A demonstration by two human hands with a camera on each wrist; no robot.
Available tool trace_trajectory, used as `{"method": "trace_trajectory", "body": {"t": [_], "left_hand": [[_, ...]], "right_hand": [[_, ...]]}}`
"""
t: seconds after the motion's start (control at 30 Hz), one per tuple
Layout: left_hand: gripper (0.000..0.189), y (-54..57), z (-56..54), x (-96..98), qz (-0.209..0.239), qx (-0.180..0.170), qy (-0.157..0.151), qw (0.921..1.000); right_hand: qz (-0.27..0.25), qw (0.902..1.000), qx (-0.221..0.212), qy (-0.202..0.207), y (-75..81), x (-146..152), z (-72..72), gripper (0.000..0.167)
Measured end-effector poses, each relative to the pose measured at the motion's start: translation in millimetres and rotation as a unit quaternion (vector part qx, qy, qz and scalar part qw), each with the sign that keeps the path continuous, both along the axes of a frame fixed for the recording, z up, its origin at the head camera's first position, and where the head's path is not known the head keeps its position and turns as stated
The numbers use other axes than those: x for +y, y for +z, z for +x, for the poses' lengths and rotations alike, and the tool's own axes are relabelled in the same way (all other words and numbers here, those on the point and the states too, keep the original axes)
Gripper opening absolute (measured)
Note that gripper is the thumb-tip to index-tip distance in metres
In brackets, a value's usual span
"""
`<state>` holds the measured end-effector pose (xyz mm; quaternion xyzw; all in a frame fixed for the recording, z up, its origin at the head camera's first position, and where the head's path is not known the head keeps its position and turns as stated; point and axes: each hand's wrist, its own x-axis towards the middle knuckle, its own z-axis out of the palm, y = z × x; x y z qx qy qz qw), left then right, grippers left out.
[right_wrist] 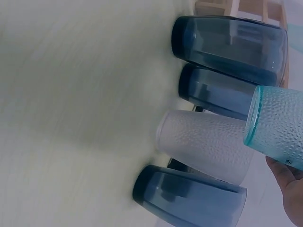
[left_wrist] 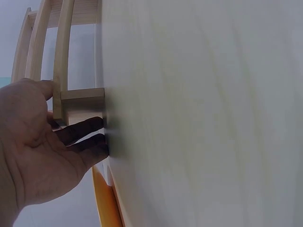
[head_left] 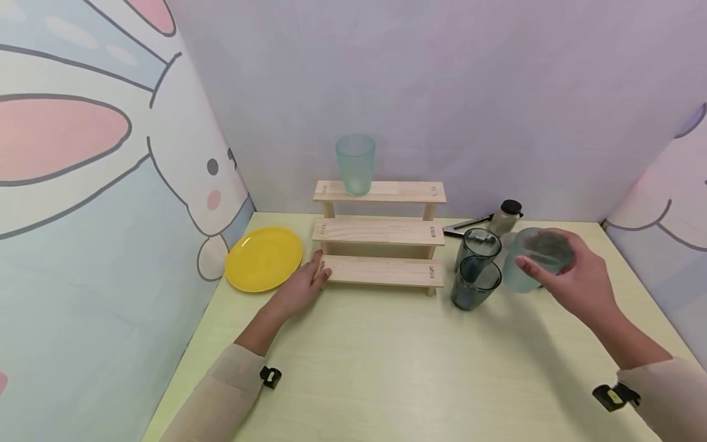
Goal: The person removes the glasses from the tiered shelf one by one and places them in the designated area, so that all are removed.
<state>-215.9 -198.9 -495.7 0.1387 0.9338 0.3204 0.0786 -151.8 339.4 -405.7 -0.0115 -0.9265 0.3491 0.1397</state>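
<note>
Thumb and fingers of my left hand (head_left: 301, 288) grip the left end of the lowest board of a three-tier wooden shelf (head_left: 381, 232); the left wrist view shows the fingers (left_wrist: 87, 127) below that board. A light teal glass (head_left: 355, 162) stands upright on the top tier, left of its middle. At the right, my right hand (head_left: 585, 276) holds another teal glass (right_wrist: 279, 125) with a pebbled surface, raised above the table. Close to it stand grey-blue glasses (head_left: 472, 294) and, in the right wrist view, a clear pebbled glass (right_wrist: 203, 142).
A yellow plate (head_left: 264, 259) lies left of the shelf, near the printed wall. Behind the glasses is a small bottle (head_left: 504, 220) with a black lid, with a black-and-silver tool (head_left: 466, 227) beside it. The table (head_left: 375, 368) meets walls at the back and sides.
</note>
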Motion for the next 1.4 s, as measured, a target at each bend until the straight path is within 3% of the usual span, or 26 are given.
{"method": "trace_trajectory", "body": {"t": [0.47, 0.9, 1.13, 1.4], "left_hand": [[0.081, -0.2, 0.1, -0.8, -0.002, 0.0, 0.003, 1.0], [0.079, -1.0, -0.1, -0.7, 0.0, 0.003, -0.001, 1.0], [0.079, -1.8, -1.3, -1.0, -0.003, 0.007, -0.004, 1.0], [0.078, -1.8, -1.2, -1.0, 0.0, 0.008, -0.006, 0.9999]], "right_hand": [[-0.005, 0.9995, 0.027, -0.017, -22.4, 3.5, 19.7, 0.077], [-0.016, 0.997, 0.058, -0.048, -41.9, -2.6, 26.3, 0.086], [0.011, 0.9963, 0.03, -0.08, -53.4, -5.5, 28.0, 0.092], [0.024, 0.9979, -0.041, -0.044, -72.9, -11.1, 27.2, 0.105]]}}
